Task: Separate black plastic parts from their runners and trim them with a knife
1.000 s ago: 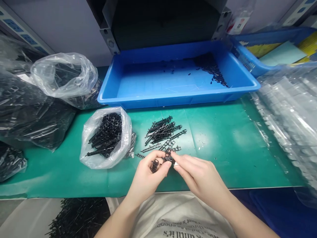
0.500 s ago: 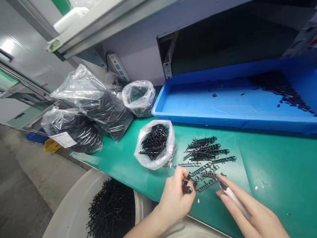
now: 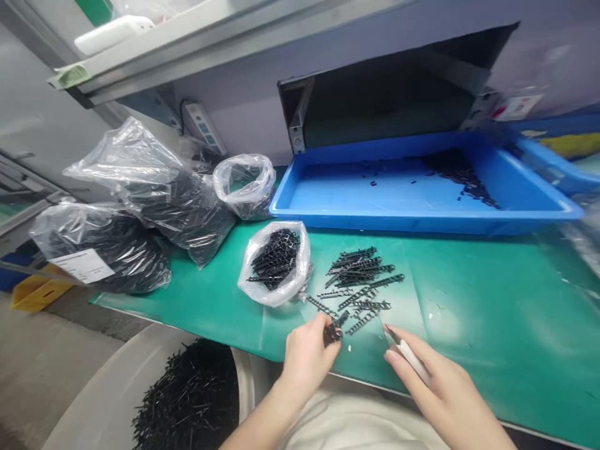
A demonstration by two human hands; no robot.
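My left hand (image 3: 307,350) is closed around several small black ladder-like plastic strips (image 3: 334,332), partly hidden by its fingers. One strip (image 3: 322,307) points up and left just beyond the fingertips; whether it is held I cannot tell. My right hand (image 3: 434,381) grips a slim white-handled tool (image 3: 411,362) with a dark, narrow tip aimed up and left. That tip is apart from the loose black strips (image 3: 368,306) scattered between the hands. Behind them lies a denser pile of strips (image 3: 359,267). An open plastic bag (image 3: 300,284) full of strips stands to the left.
A long blue tray (image 3: 375,224) with small black pieces runs along the back of the green table (image 3: 469,312). Filled plastic bags (image 3: 159,206) stand at the left. Below the front edge is a large white tub (image 3: 103,387) of black parts. A metal shelf edge (image 3: 187,62) hangs overhead.
My view has swung to the right, so the bags and tray sit further left. The tool in my right hand has come away from the scattered strips. My left hand keeps its hold.
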